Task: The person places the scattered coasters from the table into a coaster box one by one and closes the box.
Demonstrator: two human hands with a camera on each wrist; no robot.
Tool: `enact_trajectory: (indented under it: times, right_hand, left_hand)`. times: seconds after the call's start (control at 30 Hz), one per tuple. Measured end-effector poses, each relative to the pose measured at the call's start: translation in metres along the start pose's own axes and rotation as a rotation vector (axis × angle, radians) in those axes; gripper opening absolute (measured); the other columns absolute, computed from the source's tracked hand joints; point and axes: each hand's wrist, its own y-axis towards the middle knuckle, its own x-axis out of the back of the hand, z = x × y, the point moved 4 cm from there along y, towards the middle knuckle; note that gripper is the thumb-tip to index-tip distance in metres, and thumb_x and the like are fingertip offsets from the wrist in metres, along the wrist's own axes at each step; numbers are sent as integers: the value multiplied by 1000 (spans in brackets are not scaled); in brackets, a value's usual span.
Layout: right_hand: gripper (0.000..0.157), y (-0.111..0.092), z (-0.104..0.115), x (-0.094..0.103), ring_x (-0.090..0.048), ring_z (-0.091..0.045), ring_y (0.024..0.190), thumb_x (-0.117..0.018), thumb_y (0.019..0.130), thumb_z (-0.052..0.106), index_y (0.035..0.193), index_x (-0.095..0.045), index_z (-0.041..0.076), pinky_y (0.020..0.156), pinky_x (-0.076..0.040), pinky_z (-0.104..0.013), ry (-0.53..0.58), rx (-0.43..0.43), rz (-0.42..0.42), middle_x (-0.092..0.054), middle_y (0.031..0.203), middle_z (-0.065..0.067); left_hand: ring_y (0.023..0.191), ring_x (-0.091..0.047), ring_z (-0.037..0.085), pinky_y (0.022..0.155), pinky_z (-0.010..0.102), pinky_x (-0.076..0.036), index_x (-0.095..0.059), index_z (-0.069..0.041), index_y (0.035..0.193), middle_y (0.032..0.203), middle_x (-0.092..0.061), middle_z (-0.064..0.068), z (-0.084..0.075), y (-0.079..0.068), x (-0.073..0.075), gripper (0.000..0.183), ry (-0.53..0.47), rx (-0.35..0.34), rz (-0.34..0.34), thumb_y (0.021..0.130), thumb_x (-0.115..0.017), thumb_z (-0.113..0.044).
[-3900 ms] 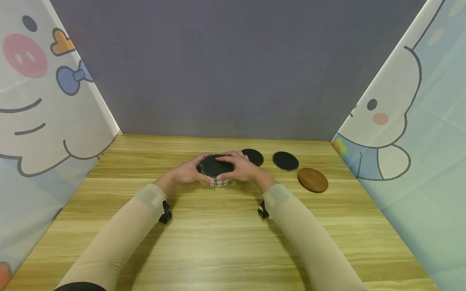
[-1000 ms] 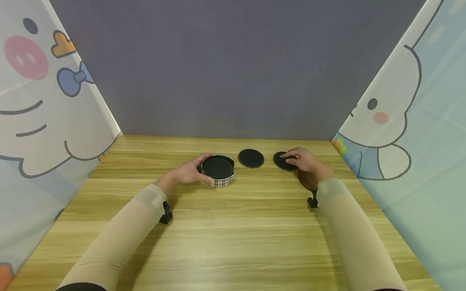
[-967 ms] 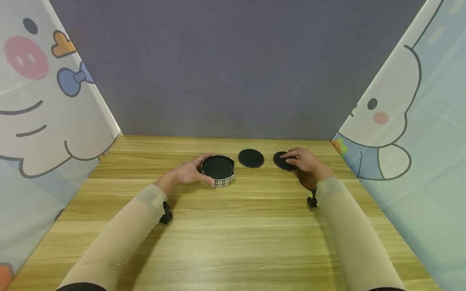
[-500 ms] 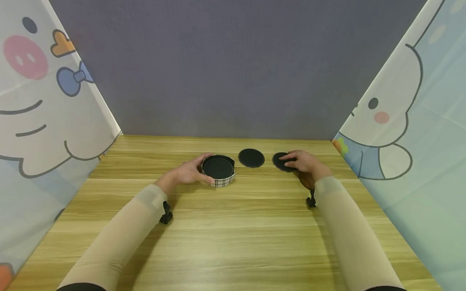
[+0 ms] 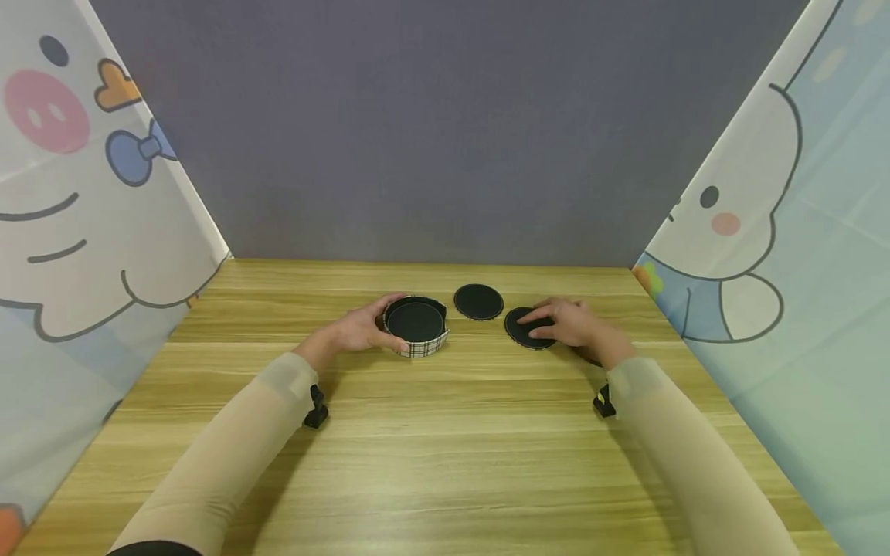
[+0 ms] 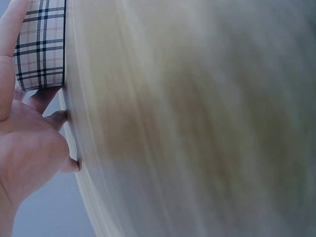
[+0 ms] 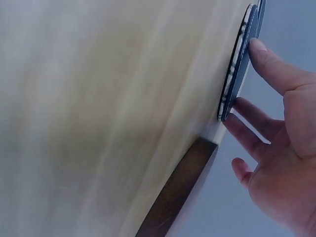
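Note:
My left hand (image 5: 358,328) grips the left side of a round plaid coaster holder (image 5: 420,349), thumb at the front and fingers round the back. A black coaster (image 5: 416,320) lies inside the holder; its right wall has a gap. In the left wrist view the plaid side (image 6: 42,49) shows against the fingers. My right hand (image 5: 577,326) rests fingertips and thumb on top of a second black round coaster (image 5: 520,328) lying on the table. The right wrist view shows that coaster's plaid edge (image 7: 236,69) edge-on. Another black coaster (image 5: 478,301) lies between the holder and the right hand.
A round brown wooden disc (image 7: 180,190) lies beneath the right wrist, mostly hidden in the head view. The wood-grain table (image 5: 445,455) ends at a grey back panel (image 5: 431,139), with cartoon-printed panels on both sides.
My right hand has left the holder, gone to the right-hand coaster and slid it a little left and nearer. My left hand has stayed on the holder.

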Motion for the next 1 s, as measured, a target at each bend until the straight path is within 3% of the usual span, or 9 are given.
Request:
enact_trajectory:
  times: [0.23, 0.33, 0.47, 0.83, 1.0]
  right_hand:
    - [41, -11, 16, -7, -53, -41, 141, -80, 102, 40, 142, -76, 32, 98, -30, -62, -10, 11, 33, -62, 150, -18]
    - [45, -18, 21, -8, -59, -36, 123, -81, 100, 45, 142, -75, 30, 94, -30, -59, -11, 14, 37, -64, 141, -17]
    - [51, -26, 24, -9, -57, -24, 101, -82, 99, 49, 145, -72, 29, 91, -28, -56, 9, -4, 41, -64, 127, -13]
    - [58, -38, 33, -18, -51, -19, 93, -77, 99, 60, 144, -63, 27, 92, -29, -53, -2, -26, 55, -60, 106, -7]
    - [58, -39, 36, -21, -53, -19, 93, -75, 100, 62, 143, -60, 26, 94, -30, -54, -22, -30, 56, -62, 109, -6]
  left_hand:
    - [156, -44, 46, 130, 68, -27, -18, -27, 178, 172, -41, 23, 1, 0, 0, 122, 10, -5, 1, 86, -97, -40]
    - [156, -44, 45, 130, 67, -26, -18, -27, 178, 172, -41, 22, 2, 0, 0, 122, 10, -5, -2, 86, -97, -40]
    - [156, -44, 45, 130, 66, -27, -18, -27, 178, 172, -41, 22, 1, 0, 0, 123, 9, 0, -3, 85, -98, -41]
    - [155, -45, 46, 130, 68, -26, -20, -28, 177, 173, -40, 22, -2, -4, -1, 121, 16, 13, -11, 85, -98, -41]
    - [155, -45, 45, 129, 68, -28, -20, -30, 177, 173, -40, 22, -2, -5, -1, 120, 18, 9, -9, 86, -97, -42]
